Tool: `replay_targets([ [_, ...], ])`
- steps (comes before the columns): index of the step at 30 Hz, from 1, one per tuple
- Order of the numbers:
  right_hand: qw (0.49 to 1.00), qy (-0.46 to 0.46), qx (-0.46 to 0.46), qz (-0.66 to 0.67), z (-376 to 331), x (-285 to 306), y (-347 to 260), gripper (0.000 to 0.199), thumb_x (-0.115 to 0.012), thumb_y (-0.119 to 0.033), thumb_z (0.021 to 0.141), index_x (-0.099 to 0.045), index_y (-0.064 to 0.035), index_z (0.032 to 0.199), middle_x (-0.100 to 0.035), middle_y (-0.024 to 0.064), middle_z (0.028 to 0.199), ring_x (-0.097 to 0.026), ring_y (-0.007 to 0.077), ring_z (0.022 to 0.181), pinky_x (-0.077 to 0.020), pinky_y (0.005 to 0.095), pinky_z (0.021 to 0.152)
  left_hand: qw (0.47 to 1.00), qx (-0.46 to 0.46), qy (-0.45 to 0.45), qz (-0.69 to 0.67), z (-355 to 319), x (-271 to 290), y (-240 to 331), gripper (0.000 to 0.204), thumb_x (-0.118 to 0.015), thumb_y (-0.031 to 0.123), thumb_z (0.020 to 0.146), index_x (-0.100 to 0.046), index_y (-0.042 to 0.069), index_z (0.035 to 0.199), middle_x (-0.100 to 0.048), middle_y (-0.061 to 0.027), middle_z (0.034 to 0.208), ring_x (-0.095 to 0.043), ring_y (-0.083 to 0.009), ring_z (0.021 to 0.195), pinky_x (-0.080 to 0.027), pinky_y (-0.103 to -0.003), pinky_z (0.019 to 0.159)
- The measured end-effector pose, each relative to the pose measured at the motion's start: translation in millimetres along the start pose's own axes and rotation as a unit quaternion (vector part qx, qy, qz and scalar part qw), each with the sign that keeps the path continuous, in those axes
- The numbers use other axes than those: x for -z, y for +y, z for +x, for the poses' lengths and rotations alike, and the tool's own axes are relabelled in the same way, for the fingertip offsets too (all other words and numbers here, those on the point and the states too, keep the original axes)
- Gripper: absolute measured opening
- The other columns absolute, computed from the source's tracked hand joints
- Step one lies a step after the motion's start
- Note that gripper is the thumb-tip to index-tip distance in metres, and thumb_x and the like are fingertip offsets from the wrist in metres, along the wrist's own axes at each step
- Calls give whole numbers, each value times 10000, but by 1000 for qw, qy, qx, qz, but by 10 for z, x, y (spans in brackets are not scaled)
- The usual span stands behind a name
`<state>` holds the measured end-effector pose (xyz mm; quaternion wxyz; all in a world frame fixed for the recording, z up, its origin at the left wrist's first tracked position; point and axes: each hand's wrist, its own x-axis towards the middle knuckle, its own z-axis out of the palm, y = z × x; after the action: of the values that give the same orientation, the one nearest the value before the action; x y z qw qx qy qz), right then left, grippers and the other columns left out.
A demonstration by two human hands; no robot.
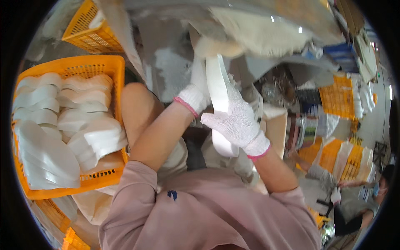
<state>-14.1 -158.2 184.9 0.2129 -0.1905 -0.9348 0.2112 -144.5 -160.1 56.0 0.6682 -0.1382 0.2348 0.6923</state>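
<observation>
A long white foam shoe sole (217, 85) is upright in front of me, its far end against a rounded, pale dust-coated part (218, 46) of a machine. My right hand (235, 121), in a white knit glove with a pink cuff, is closed around the sole's near half, thumb across its face. The heel end pokes out below the palm. My left hand (198, 85), gloved alike, reaches up along the left of the sole; its fingers are hidden or blurred near the dusty part.
On the left, an orange crate (75, 191) holds stacked white soles (48, 154). Another orange crate (89, 35) stands behind it. Metal machine housing (258, 29) hangs over my hands. At far right are more orange crates (337, 98) and a masked person (362, 204).
</observation>
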Motion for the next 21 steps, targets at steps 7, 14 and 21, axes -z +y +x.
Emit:
replay_targets([
  [7, 918, -282, -241, 142, -52, 144, -198, 376, -709, -309, 930, -716, -42, 1195, -738, 177, 1021, -716, 372, 1037, -577, 476, 851, 981, -181, -18, 65, -34, -34, -51, 873, -399, 859, 955, -608, 99, 1331, -658, -144, 1139, -663, -369, 929, -569, -557, 872],
  [14, 995, -36, -39, -86, -176, 63, -310, 454, -823, -258, 849, -697, -42, 1228, -723, 167, 1019, -716, 402, 927, -584, 468, 815, 927, -254, -68, 268, -52, 224, 36, 699, -371, 684, 1039, -600, 110, 1365, -657, -132, 1280, -626, -352, 1192, -497, -458, 1096],
  [21, 991, 38, -124, -23, 121, -111, -192, 400, -871, -312, 813, -744, -82, 1115, -729, 133, 1006, -736, 372, 884, -614, 436, 755, 964, -118, -240, -13, -35, 49, 316, 586, -323, 494, 1092, -600, 54, 1364, -673, -171, 1355, -634, -329, 1250, -506, -422, 1091],
])
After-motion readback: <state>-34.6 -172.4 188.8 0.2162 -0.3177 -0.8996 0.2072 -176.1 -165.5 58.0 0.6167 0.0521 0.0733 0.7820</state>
